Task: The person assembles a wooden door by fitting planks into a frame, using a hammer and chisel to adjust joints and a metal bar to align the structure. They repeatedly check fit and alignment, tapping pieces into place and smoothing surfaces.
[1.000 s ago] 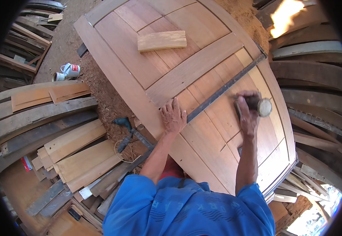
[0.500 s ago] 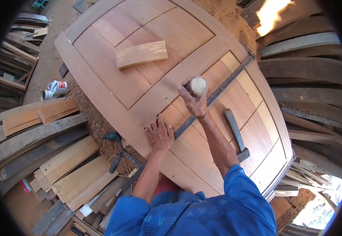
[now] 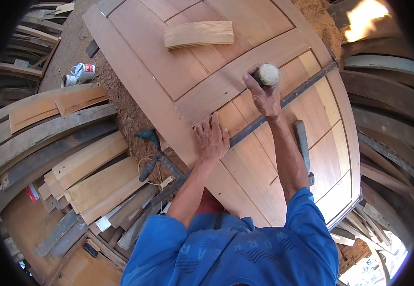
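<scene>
A wide wooden door panel [image 3: 216, 90] lies flat in front of me. My left hand [image 3: 211, 139] rests on it with fingers spread, beside a dark metal bar [image 3: 307, 85] that crosses the panel. Held in my right hand [image 3: 267, 106] is a round, stubby thing with a pale, rough top [image 3: 269, 75]; its lower part is hidden, so I cannot tell its kind. A hammer [image 3: 301, 143] lies on the panel to the right of my right forearm, its head partly covered by my arm. Farther off, a pale, slightly curved wood block [image 3: 199, 34] sits on the panel.
Stacked boards [image 3: 92, 171] fill the left side, and curved dark planks [image 3: 383, 95] line the right. A teal-and-black power tool [image 3: 150, 145] is beside the panel's left edge. White buckets [image 3: 84, 71] stand on the ground at the far left.
The whole view has shifted, so the panel and the things on it appear higher and farther right. My left hand stays on the panel; my right hand keeps the round thing.
</scene>
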Tool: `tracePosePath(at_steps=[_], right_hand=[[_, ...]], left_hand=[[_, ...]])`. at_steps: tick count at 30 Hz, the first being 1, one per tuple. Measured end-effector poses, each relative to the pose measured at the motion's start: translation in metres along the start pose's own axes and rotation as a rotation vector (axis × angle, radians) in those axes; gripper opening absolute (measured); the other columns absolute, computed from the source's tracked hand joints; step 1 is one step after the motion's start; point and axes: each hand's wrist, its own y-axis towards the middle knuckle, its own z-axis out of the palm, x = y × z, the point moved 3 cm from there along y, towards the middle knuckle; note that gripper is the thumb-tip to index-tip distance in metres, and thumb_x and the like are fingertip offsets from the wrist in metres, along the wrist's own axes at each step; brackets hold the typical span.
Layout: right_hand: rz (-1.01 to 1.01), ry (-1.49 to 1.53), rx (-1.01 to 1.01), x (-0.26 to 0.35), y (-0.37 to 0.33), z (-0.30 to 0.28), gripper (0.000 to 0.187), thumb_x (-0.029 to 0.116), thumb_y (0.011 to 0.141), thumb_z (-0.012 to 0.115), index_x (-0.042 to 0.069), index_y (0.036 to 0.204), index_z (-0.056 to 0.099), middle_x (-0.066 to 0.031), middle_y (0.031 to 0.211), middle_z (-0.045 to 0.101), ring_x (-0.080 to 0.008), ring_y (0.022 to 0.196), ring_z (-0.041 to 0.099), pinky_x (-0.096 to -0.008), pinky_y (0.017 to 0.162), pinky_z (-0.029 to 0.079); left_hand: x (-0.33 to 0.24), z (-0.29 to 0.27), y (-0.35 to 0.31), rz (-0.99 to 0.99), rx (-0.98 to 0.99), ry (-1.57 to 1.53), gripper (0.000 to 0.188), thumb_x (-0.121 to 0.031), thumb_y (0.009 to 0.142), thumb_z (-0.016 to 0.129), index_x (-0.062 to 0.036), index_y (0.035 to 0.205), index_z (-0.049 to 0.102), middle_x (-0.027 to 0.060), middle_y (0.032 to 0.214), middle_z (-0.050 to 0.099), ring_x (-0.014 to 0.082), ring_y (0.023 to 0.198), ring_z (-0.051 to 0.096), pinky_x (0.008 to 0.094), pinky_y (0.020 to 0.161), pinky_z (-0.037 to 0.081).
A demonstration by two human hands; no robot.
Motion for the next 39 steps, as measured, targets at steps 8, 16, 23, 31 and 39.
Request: tracePosePath(at_steps=[8, 16, 23, 31, 39], right_hand=[[0.051, -0.177, 0.132, 0.005, 0.013, 0.011, 0.022, 0.015, 0.091, 0.075, 0.006, 0.081, 0.058, 0.0052, 0.07, 0.052, -0.0061, 0.067, 0.048, -0.0264, 0.059, 0.042], [-0.032, -0.223, 0.106, -0.003, 0.017, 0.013, 0.023, 0.014, 0.092, 0.073, 0.007, 0.078, 0.056, 0.0053, 0.065, 0.05, -0.0063, 0.06, 0.047, -0.0267, 0.053, 0.041], [-0.034, -0.233, 0.14, 0.002, 0.02, 0.015, 0.02, 0.013, 0.093, 0.07, 0.007, 0.079, 0.057, 0.0054, 0.064, 0.051, -0.0064, 0.058, 0.048, -0.0267, 0.052, 0.042], [0.006, -0.202, 0.176, -0.001, 0.025, 0.014, 0.018, 0.012, 0.093, 0.07, 0.007, 0.08, 0.058, 0.0055, 0.064, 0.052, -0.006, 0.059, 0.05, -0.0265, 0.053, 0.043], [0.012, -0.24, 0.115, -0.001, 0.019, 0.011, 0.018, 0.016, 0.092, 0.075, 0.006, 0.086, 0.061, 0.0046, 0.069, 0.056, -0.0062, 0.064, 0.053, -0.026, 0.057, 0.045]], left_hand=[[-0.003, -0.004, 0.002, -0.001, 0.014, -0.027, 0.067, -0.027, 0.091, 0.065, -0.0047, 0.149, 0.04, 0.0235, 0.139, 0.048, 0.0439, 0.122, 0.045, 0.0589, 0.103, 0.037], [-0.002, -0.003, 0.002, 0.021, -0.008, -0.004, 0.066, -0.028, 0.091, 0.065, -0.0041, 0.148, 0.042, 0.0244, 0.137, 0.049, 0.0425, 0.116, 0.046, 0.0564, 0.097, 0.039], [-0.001, -0.002, 0.002, 0.04, -0.031, 0.0, 0.067, -0.028, 0.09, 0.066, -0.0034, 0.147, 0.042, 0.0239, 0.136, 0.049, 0.0416, 0.116, 0.046, 0.0553, 0.097, 0.039], [-0.001, -0.001, 0.002, 0.033, -0.02, 0.001, 0.066, -0.028, 0.091, 0.066, -0.0036, 0.147, 0.042, 0.0237, 0.136, 0.048, 0.0405, 0.116, 0.045, 0.055, 0.097, 0.038], [0.0, 0.001, 0.002, 0.044, -0.028, -0.013, 0.066, -0.029, 0.091, 0.066, -0.0033, 0.147, 0.042, 0.0238, 0.136, 0.048, 0.0412, 0.116, 0.046, 0.0554, 0.097, 0.038]])
